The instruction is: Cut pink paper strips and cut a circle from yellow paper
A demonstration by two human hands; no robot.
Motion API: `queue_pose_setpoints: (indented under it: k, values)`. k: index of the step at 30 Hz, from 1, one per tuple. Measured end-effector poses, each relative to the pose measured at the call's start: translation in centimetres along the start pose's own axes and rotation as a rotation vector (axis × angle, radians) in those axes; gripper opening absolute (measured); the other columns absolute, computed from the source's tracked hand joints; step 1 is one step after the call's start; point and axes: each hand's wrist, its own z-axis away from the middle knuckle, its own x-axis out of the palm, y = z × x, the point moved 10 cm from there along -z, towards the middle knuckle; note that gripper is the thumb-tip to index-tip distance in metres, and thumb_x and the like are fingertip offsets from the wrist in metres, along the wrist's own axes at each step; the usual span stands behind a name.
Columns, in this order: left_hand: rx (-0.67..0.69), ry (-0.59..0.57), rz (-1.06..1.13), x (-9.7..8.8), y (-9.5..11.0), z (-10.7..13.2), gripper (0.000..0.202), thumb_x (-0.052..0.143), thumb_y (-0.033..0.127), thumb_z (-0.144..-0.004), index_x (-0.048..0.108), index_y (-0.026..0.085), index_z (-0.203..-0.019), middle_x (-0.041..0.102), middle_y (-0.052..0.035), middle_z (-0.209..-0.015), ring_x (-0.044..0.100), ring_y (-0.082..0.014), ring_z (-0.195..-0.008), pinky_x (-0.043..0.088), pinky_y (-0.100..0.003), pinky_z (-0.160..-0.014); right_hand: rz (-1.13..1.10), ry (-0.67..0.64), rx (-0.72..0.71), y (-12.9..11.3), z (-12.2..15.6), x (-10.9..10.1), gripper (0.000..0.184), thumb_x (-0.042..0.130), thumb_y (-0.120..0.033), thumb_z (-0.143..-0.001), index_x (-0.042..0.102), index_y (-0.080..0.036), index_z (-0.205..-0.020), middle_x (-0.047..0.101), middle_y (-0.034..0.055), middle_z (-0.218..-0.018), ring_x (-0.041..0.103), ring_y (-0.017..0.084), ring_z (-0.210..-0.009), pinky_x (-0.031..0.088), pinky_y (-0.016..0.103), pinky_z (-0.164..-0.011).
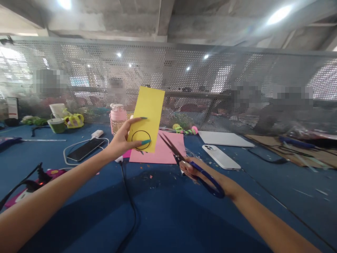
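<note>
My left hand (122,138) pinches a yellow sheet of paper (149,109) by its lower left side, holding it upright above the table. A black circle is drawn near the sheet's lower end, and my thumb lies across it. In my right hand (193,168) is a pair of scissors (206,179) with dark blue handles. Their blades point up and left, slightly parted, with the tips just right of the yellow sheet and apart from it. Behind and below the sheet, pink paper (168,151) lies on the blue table (163,214).
A white phone (221,157) and a white flat panel (226,138) lie to the right. On the left are a black phone (85,149), a power strip (23,195) and a green cup (56,125). A pink bottle (117,117) stands behind my left hand. A black cable (129,196) crosses the front.
</note>
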Motion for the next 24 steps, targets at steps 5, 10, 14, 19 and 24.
queue_pose_setpoints:
  k: [5, 10, 14, 19, 24]
  values:
    - [-0.033, -0.095, -0.076, 1.5, 0.2, 0.5, 0.066, 0.069, 0.005, -0.055, 0.050, 0.024, -0.115, 0.050, -0.0070, -0.122, 0.054, -0.0287, -0.105, 0.053, -0.038, -0.079, 0.062, -0.047, -0.044, -0.5, 0.2, 0.7, 0.045, 0.048, -0.065, -0.070, 0.038, -0.020, -0.067, 0.037, -0.0043, -0.056, 0.033, 0.007, -0.042, 0.029, 0.022, -0.038]
    - [-0.117, -0.180, -0.086, 2.8, -0.1, 0.9, 0.067, 0.068, 0.006, -0.058, 0.046, 0.023, -0.119, 0.052, -0.0079, -0.120, 0.056, -0.0256, -0.103, 0.053, -0.034, -0.079, 0.052, -0.060, -0.105, -0.7, 0.0, 1.0, 0.049, 0.042, -0.069, -0.071, 0.036, -0.020, -0.067, 0.039, -0.0044, -0.057, 0.036, 0.007, -0.042, 0.030, 0.022, -0.040]
    - [-0.078, -0.221, -0.130, 3.4, 0.2, 1.2, 0.065, 0.067, 0.007, -0.059, 0.046, 0.023, -0.119, 0.047, -0.0066, -0.126, 0.051, -0.0243, -0.110, 0.052, -0.030, -0.082, 0.039, -0.063, -0.126, -0.8, 0.0, 1.1, 0.047, 0.045, -0.067, -0.070, 0.038, -0.020, -0.067, 0.042, -0.0035, -0.056, 0.037, 0.008, -0.042, 0.031, 0.022, -0.040]
    - [-0.096, -0.274, -0.148, 3.8, 0.2, 1.4, 0.067, 0.067, 0.008, -0.058, 0.047, 0.023, -0.120, 0.051, -0.0073, -0.120, 0.051, -0.0280, -0.108, 0.053, -0.033, -0.078, 0.043, -0.035, -0.094, -1.1, 0.3, 1.0, 0.041, 0.047, -0.060, -0.074, 0.039, -0.021, -0.066, 0.040, -0.0032, -0.054, 0.035, 0.008, -0.042, 0.031, 0.023, -0.040]
    - [-0.104, -0.337, -0.191, 4.0, 0.2, 1.4, 0.067, 0.068, 0.008, -0.057, 0.048, 0.022, -0.119, 0.052, -0.0076, -0.116, 0.055, -0.0272, -0.102, 0.054, -0.034, -0.075, 0.070, -0.068, -0.044, -0.9, 0.4, 1.3, 0.044, 0.047, -0.063, -0.072, 0.041, -0.020, -0.069, 0.041, -0.0026, -0.058, 0.038, 0.009, -0.044, 0.033, 0.023, -0.041]
